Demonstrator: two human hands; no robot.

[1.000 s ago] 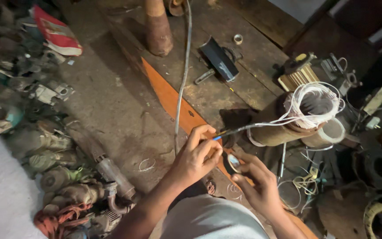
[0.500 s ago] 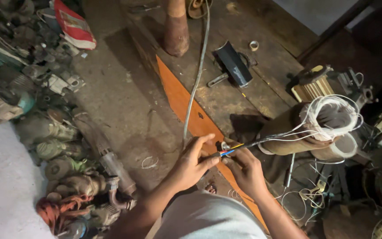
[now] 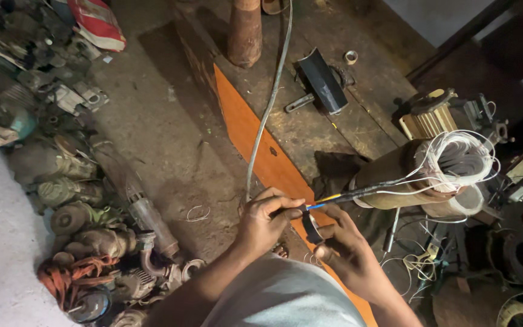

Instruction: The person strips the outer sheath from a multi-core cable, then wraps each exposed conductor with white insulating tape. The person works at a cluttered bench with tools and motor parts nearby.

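Left hand [image 3: 266,221] is pinching the wire bundle [image 3: 358,194] betw. thumb and fingertips, grip closed on the dark sleeved end where blue and yellow insulation is showing. Right hand [image 3: 341,242] is sitting just right of it and a bit lower, fingers curled shut around a roll of black tape [image 3: 312,229], the roll touching the bundle from underneath. Both grips are nearly meeting at the joint.

From the grips the bundle is running up and to the right, ending at the motor stator [image 3: 440,169], a brown cylinder lying on its side w/ pale winding wires looping out of its open end. A grey cable [image 3: 267,109] is rising straight up from just above the left grip, crossing the wooden surface [image 3: 310,127]. An orange strip [image 3: 249,130] is lying along the edge of that surface, passing under both hands. Farther up, beyond the cable, a black curved tool w/ a metal handle [image 3: 322,82] is resting flat, and a small tape ring [image 3: 350,57] is lying just past it. Well left of the left grip, a heap of old motor parts [image 3: 74,200] is piling on the floor.
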